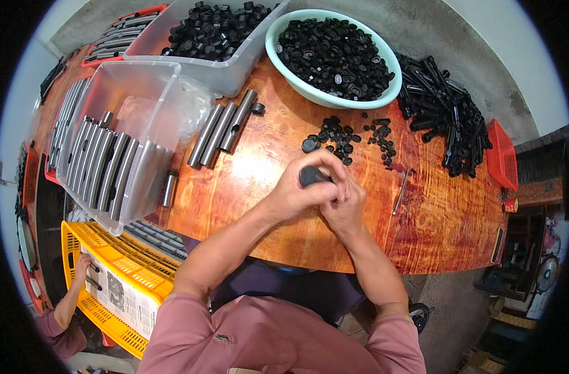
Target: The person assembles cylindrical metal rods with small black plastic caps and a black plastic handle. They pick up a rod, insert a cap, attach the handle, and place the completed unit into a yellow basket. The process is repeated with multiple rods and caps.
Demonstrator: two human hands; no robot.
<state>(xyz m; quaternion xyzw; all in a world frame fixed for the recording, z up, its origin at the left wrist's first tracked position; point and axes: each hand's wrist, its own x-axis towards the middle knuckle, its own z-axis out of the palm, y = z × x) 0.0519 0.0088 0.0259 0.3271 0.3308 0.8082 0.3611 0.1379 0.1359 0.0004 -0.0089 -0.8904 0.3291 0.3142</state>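
Over the near middle of the wooden table, my left hand (pixel 302 187) wraps its fingers and thumb round a black cylindrical part (pixel 312 176), whose dark rounded end shows between them. My right hand (pixel 346 204) is closed and pressed against the left one; its inner fingers are hidden, so what they grip cannot be made out. Just beyond my hands lies a loose cluster of black round caps (pixel 334 138), with smaller black pieces (pixel 383 142) beside it. A thin metal rod-like tool (pixel 401 194) rests to the right of my right hand.
A pale green basin (pixel 393 87) of black caps stands at the back, next to a clear bin (pixel 247 78) of black parts. Steel tubes (pixel 213 134) lie left, by another clear bin (pixel 148 199). Black rods (pixel 449 112) pile up right. Another person's hand (pixel 83 267) shows lower left, by a yellow crate (pixel 153 280).
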